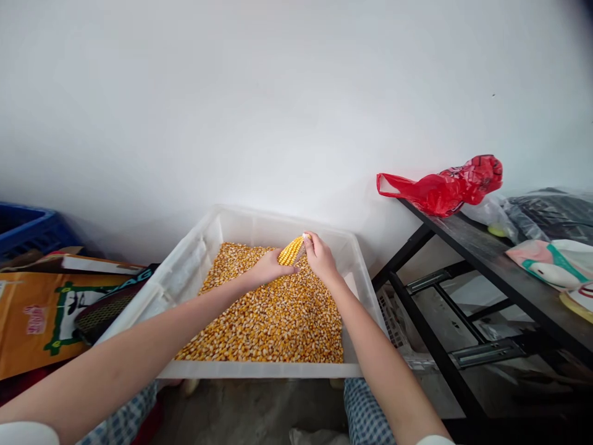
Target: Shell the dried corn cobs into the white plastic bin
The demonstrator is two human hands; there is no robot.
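Note:
A yellow corn cob is held above a heap of loose corn kernels. My left hand is closed round its lower left end. At the upper right end, the fingers of my right hand pinch the pale tip. Rows of kernels cover most of the cob's visible side, and a strip along its right edge looks darker and bare. The kernels fill much of a translucent white plastic bin, sloping up toward its back left corner.
On the right, a black metal-framed table carries a red plastic bag and a patterned cloth-like item. Left of the bin lie an orange printed bag and a dark mesh item, with a blue crate behind. A white wall rises behind.

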